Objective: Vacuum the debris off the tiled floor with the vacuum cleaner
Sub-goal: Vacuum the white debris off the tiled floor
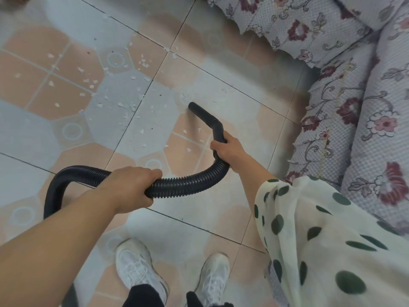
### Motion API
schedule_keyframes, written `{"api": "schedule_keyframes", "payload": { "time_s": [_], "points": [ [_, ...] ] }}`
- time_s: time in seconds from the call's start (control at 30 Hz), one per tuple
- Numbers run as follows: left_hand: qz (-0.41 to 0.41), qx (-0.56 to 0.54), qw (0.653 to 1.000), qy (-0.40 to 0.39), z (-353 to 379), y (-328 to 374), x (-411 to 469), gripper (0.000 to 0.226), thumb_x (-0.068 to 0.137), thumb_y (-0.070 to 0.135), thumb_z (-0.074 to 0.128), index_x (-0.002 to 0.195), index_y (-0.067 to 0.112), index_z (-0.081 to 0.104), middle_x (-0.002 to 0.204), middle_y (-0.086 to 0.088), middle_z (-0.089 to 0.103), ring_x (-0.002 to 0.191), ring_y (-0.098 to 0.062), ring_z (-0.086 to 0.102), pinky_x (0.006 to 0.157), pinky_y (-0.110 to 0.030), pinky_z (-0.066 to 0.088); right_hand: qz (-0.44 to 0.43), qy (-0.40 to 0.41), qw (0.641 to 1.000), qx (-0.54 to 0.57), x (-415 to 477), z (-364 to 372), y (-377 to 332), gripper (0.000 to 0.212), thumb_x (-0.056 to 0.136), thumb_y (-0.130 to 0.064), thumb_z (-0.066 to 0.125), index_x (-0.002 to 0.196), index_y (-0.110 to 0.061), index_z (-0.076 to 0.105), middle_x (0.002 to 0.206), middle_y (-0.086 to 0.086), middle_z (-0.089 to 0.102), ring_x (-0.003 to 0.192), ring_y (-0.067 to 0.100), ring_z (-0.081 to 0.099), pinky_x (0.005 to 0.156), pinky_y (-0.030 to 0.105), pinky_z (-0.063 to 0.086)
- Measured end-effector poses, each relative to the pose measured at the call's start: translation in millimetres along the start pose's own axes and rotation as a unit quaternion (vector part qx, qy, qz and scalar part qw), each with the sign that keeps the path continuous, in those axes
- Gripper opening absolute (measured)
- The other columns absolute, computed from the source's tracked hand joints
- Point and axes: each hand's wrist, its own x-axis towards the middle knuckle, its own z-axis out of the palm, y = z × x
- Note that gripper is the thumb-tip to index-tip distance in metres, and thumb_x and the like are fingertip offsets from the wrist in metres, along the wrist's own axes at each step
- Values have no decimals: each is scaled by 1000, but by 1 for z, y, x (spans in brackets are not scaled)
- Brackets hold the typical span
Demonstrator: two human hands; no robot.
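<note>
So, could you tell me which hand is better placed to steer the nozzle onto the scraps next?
Right hand: it grips the rigid nozzle just behind its tip, close to the scraps. The left hand only supports the hose further back.

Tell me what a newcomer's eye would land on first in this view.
The black vacuum hose curving across the middle, held by the left hand on its ribbed part and the right hand near the bent nozzle. Then the white debris scattered over the tiled floor at upper left, and the floral sofa cover at right.
</note>
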Motion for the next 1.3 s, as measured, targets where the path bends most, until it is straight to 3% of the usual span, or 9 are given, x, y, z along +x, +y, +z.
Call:
{"api": "schedule_keyframes", "payload": {
  "time_s": [0.17, 0.37, 0.53, 0.67, 0.77, 1.03, 1.2, 1.3],
  "points": [
    [-29, -4, 999, 21, 5, -7, 4, 20, 76, 26, 57, 81, 29, 39, 72, 7, 52, 70, -13, 53, 55, -27, 38, -39, -10, 999, -12, 20, 9, -9, 42, 83, -21, 61, 124, -15, 52, 108, 12, 60, 98, 33, 63, 86, 50, 56],
    [-29, 1, 999, 19, 11, 15, 3, 19, 75, 25, 57, 82, 28, 39, 73, 7, 51, 71, -16, 53, 57, -30, 39, -8, 0, 1000, -2, 12, -7, 17, 53, 80, -21, 60, 130, -13, 50, 115, 15, 60, 90, 29, 62, 82, 46, 58],
    [-9, -10, 1000, 6, 25, 64, 6, 20, 77, 25, 57, 83, 28, 39, 75, 7, 52, 72, -18, 53, 60, -32, 43, 12, 11, 1000, 6, -9, -46, 51, 28, 82, -14, 60, 110, -11, 55, 94, 13, 58, 75, 27, 57, 78, 50, 57],
    [14, 13, 1000, 0, 39, 101, 6, 17, 80, 24, 55, 87, 26, 40, 75, 8, 47, 70, -17, 47, 51, -25, 26, 26, 2, 1000, 18, -28, -69, 85, 21, 82, -12, 61, 102, -14, 55, 88, 12, 56, 70, 28, 56, 77, 55, 56],
    [21, 32, 999, -7, 51, 125, 0, 15, 82, 22, 54, 88, 24, 41, 75, 9, 47, 70, -16, 47, 50, -21, 18, 27, -25, 999, 12, -40, -79, 110, 28, 83, -12, 60, 110, -16, 56, 89, 10, 54, 71, 28, 55, 78, 52, 57],
    [-23, 25, 999, -19, 63, 136, -25, 15, 80, 22, 55, 88, 25, 42, 73, 9, 47, 71, -14, 49, 49, -20, 19, -1, -88, 996, -29, -48, -63, 112, 41, 78, -20, 61, 118, -20, 53, 92, 8, 57, 76, 29, 59, 82, 54, 57],
    [-43, 15, 999, 16, 62, 131, -26, 15, 80, 23, 55, 86, 26, 42, 77, 8, 51, 71, -15, 50, 51, -23, 25, 6, -47, 999, -9, -34, -61, 102, 58, 75, -23, 62, 131, -16, 51, 106, 12, 59, 80, 28, 60, 75, 42, 58],
    [-41, 22, 999, 14, 63, 134, -25, 16, 80, 23, 56, 87, 26, 41, 79, 8, 52, 72, -16, 51, 49, -23, 22, 13, -45, 999, -17, -36, -63, 108, 63, 70, -25, 63, 131, -14, 51, 104, 13, 60, 80, 30, 61, 80, 52, 58]
  ]
}}
